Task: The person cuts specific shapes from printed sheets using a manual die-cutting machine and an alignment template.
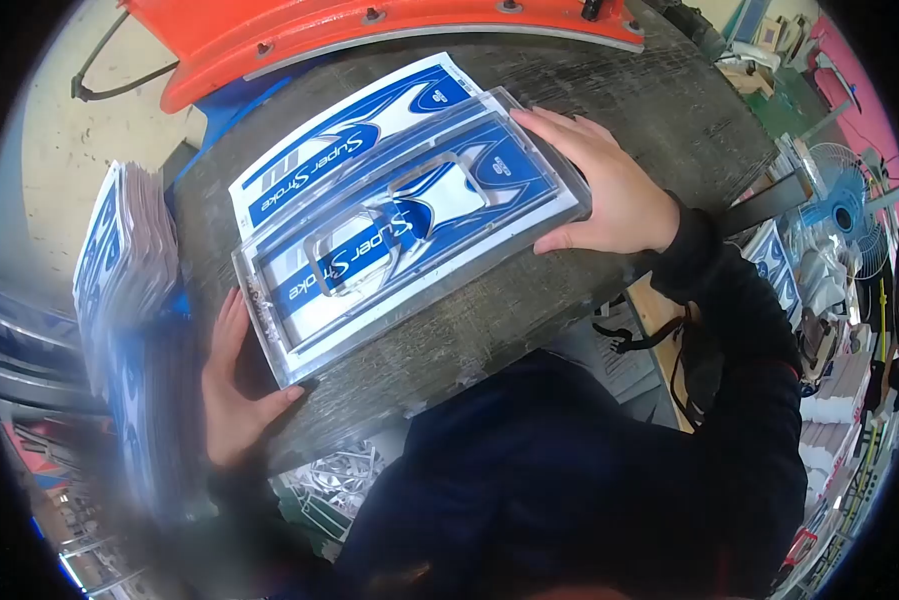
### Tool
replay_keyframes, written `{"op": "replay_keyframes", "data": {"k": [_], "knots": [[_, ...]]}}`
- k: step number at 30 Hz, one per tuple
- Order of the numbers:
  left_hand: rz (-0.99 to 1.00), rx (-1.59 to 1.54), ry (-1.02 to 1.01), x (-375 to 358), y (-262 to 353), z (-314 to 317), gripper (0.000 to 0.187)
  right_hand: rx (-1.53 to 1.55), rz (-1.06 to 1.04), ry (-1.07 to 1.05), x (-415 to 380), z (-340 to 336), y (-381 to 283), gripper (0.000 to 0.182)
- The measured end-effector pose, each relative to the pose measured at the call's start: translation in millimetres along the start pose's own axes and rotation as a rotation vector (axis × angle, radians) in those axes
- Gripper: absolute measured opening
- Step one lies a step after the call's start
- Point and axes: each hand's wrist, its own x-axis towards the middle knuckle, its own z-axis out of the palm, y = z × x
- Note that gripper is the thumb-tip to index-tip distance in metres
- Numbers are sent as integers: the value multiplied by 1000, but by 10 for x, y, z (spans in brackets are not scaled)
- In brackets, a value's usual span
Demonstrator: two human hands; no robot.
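On the board, the spread right hand clasps a clear frame, the open left hand perhaps touching; positioning likely needs even nudges.

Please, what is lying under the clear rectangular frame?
Under the clear frame is blue-and-white printed paper; "Super Stroke" can be read there. What lies beneath the paper is covered.

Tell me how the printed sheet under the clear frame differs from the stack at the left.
The printed sheet lies flat on the dark worktop; the stack is thick, with wavy edges. The clear frame covers part of the printed sheet; no frame shows on the stack. Lettering reads plainly on the printed sheet, but not on the stack. Both show blue and white.
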Motion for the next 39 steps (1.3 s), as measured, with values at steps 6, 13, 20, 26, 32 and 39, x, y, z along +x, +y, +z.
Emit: {"op": "replay_keyframes", "data": {"k": [6,13,20,26,32,39], "knots": [[6,-21,14,2,-31,51,105,-35,0,-3,-8,-18,6,111],[15,-19,28,4,-33,48,106,-30,-12,6,-2,-21,-7,111],[19,-16,24,7,-42,33,106,-32,-22,8,1,-15,0,112],[12,-15,21,-8,-52,21,105,-54,-14,-12,3,-10,9,112],[18,-3,9,-8,-60,-2,106,-49,-1,-23,3,-2,-2,110],[26,-5,17,-18,-76,-2,105,-64,17,-36,1,-8,2,107]]}}
